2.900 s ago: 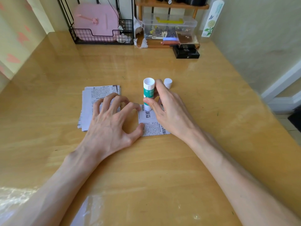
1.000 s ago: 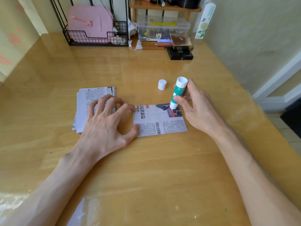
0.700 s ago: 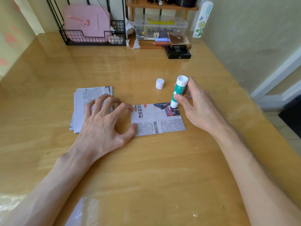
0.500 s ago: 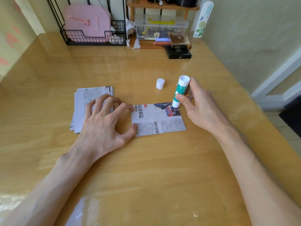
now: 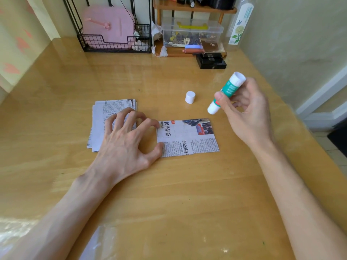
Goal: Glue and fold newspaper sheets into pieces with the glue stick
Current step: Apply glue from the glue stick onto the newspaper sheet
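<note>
Nearest us, two bare forearms reach in over the glossy honey-coloured wooden table [image 5: 169, 203]. The left hand [image 5: 124, 147] grasps nothing: its fingers are arched and spread, with the thumb tip and forefinger tip pressing on the left edge of a flat rectangular printed newspaper sheet [image 5: 189, 139]. Its other fingertips rest on a stack of cut newspaper pieces [image 5: 107, 113] just left of that sheet.

To the right, we see the right hand [image 5: 247, 117] raised off the table, thumb and fingers pinching a green-and-white glue stick [image 5: 228, 91]. The stick is tilted, its lower white end pointing down-left, clear of the sheet's upper right corner.

A small white cylindrical cap [image 5: 190, 97] stands on the table beyond the sheet, apart from it.

Along the far wall we find a black wire rack [image 5: 105, 44] holding a pink flat case [image 5: 109, 25], a clear plastic box [image 5: 191, 32] under a wooden shelf [image 5: 187, 8], and a black rectangular box [image 5: 211, 61] in front.
</note>
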The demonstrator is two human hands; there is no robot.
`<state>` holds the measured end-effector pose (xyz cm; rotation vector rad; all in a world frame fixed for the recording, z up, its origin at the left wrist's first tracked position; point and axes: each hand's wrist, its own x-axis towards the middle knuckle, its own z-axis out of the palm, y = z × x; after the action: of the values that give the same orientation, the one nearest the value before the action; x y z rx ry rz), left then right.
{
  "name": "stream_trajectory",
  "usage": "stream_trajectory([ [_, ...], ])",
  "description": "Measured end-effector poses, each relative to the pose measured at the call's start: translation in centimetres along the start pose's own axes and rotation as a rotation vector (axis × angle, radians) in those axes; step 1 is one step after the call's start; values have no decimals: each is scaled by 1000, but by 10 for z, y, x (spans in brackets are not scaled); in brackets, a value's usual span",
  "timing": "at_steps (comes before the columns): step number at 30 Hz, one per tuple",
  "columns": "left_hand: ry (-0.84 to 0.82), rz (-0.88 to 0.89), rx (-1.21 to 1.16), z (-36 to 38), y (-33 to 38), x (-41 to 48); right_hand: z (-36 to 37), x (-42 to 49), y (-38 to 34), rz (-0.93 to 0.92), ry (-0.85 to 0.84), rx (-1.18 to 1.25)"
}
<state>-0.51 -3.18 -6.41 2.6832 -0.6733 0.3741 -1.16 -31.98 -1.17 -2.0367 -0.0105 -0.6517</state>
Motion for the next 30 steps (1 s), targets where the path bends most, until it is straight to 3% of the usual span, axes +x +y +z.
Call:
stream_trajectory([
  [9, -5, -7, 6, 1, 0, 0, 58, -14, -21, -65, -270, 133],
  [30, 11, -10, -6, 0, 1, 0, 80, -27, -31, -187, -434, -168],
])
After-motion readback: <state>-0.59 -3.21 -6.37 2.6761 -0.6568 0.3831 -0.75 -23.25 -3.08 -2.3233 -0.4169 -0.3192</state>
